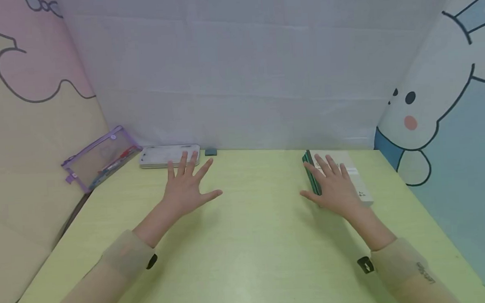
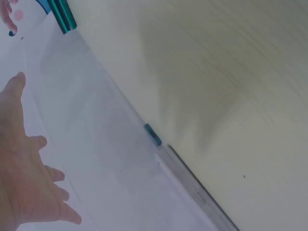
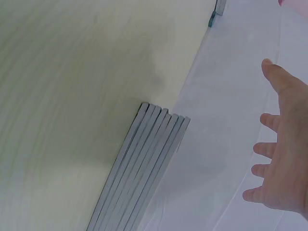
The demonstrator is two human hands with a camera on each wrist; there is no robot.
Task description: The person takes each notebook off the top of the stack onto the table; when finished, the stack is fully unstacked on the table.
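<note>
Both hands are raised over the table, fingers spread and holding nothing. My left hand [image 1: 183, 191] hovers before a flat white case [image 1: 160, 156], its fingertips overlapping the case in the head view. Beside that case lies a small blue-grey block [image 1: 211, 151]. On the right, my right hand [image 1: 336, 188] is held above a stack of thin books [image 1: 361, 182] with a white top cover and green edges, hiding part of it. In the right wrist view, several layers of the stack [image 3: 139, 168] show edge-on, apart from the fingers.
A clear zip pouch [image 1: 102, 154] with purple trim leans at the table's back left corner, pens inside. Pale cloth [image 1: 243, 78] hangs along the back edge of the yellowish table [image 1: 251, 242]. Cartoon-printed panels [image 1: 466, 181] stand at both sides.
</note>
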